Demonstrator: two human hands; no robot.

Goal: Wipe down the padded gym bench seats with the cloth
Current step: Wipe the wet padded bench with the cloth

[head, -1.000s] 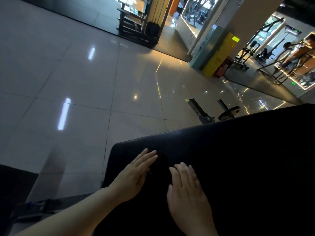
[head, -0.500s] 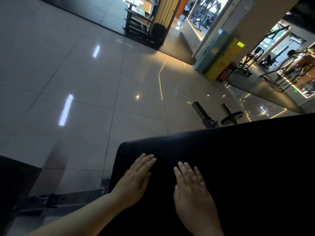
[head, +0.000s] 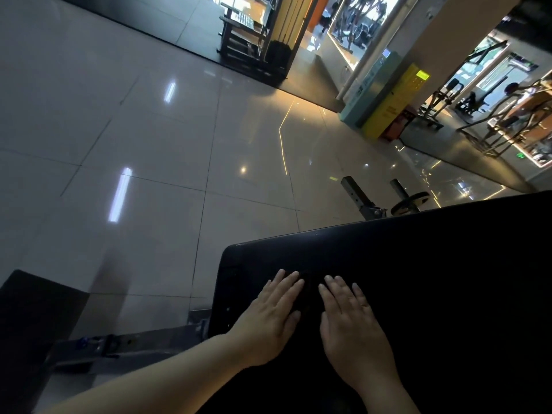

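Black padded bench seat (head: pixel 433 279) across the lower right of the frame — matte, faint sheen along the far edge. Left hand (head: pixel 268 321) and right hand (head: pixel 349 327) flat on it, side by side, fingers straight and nearly together. Dark cloth (head: pixel 309 282) barely discernible — under the fingertips, between both hands.

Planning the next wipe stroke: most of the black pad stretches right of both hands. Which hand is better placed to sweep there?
Probably the right hand: it lies flat on the pad nearer that stretch, while the left hand sits by the pad's left end.
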